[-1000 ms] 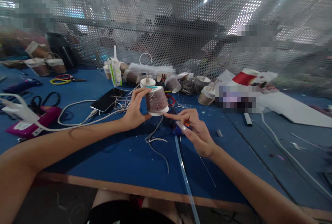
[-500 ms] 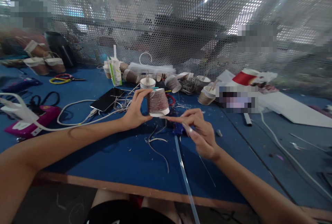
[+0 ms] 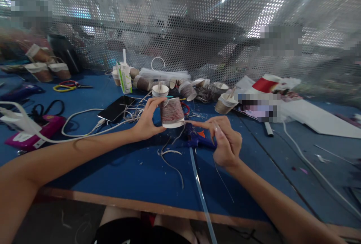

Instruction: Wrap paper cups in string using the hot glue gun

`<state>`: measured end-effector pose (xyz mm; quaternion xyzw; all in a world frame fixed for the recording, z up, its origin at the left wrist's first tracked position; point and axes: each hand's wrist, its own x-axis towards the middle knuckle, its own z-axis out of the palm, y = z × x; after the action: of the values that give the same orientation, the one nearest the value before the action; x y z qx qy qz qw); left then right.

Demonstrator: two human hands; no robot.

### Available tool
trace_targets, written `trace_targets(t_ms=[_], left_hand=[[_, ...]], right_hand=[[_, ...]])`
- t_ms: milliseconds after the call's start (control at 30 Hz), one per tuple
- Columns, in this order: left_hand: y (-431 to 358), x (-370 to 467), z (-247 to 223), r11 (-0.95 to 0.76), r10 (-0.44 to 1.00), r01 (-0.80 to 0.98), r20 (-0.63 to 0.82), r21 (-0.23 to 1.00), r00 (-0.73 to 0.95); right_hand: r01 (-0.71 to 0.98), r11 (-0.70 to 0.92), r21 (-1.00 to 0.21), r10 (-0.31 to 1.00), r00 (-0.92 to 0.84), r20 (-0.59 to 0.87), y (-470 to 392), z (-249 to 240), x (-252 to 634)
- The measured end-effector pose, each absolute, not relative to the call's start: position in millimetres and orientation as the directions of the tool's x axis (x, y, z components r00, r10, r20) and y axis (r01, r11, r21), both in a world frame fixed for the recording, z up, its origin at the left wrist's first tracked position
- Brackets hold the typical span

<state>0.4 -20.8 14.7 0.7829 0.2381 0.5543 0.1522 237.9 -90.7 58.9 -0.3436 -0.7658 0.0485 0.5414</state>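
A paper cup wound with reddish-brown cord (image 3: 172,111) is held above the table, its white rim facing down. My left hand (image 3: 145,119) is closed on it, fingers on the upper end and thumb at the rim. My right hand (image 3: 224,136) reaches in from the right with the index finger stretched out, its tip at or very near the rim; the other fingers are curled, with nothing visible in them. A loose grey cord (image 3: 178,134) hangs from the rim by that fingertip. Beneath and behind the right hand lies a blue glue gun (image 3: 194,138) with a long clear glue stick (image 3: 200,187).
Several cord-wrapped cups, including an upright one (image 3: 225,103), line the back. A juice carton (image 3: 124,78), phone (image 3: 116,108), tangled white cords, yellow-handled scissors (image 3: 66,86) and a magenta power strip (image 3: 36,133) lie leftward. White card (image 3: 318,118) lies right. A perforated metal screen rises behind.
My right hand has shifted a little right and turned, its index fingertip moving from under the rim to the rim's right side. The cup has tilted slightly; more of the glue gun shows.
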Motion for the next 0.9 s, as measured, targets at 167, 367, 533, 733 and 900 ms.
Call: trace_targets(t_ms=[167,367,533,733,900], left_hand=[[-19.7,0.4,12.8,-0.822,0.57,0.21,0.778,0.53,0.265],[-19.4,1.0,13.7,-0.808,0.581,0.3,0.768,0.506,0.269],[-20.4,0.7,14.5,-0.824,0.557,0.308,0.78,0.475,0.287],[-20.8,1.4,13.9,-0.825,0.565,0.199,0.778,0.529,0.275],[-21.7,0.8,14.0,-0.821,0.57,0.153,0.774,0.55,0.275]], right_hand=[[0.471,0.657,-0.589,0.591,0.163,0.79,-79.8,55.1,243.2],[0.379,0.789,-0.484,0.591,-0.253,0.766,-82.4,58.7,244.1],[0.41,0.803,-0.433,0.593,-0.627,0.506,-94.2,64.7,234.6],[0.453,0.744,-0.491,0.668,-0.531,0.522,-92.4,66.0,233.4],[0.406,0.688,-0.601,0.712,-0.221,0.666,-90.2,64.0,234.8]])
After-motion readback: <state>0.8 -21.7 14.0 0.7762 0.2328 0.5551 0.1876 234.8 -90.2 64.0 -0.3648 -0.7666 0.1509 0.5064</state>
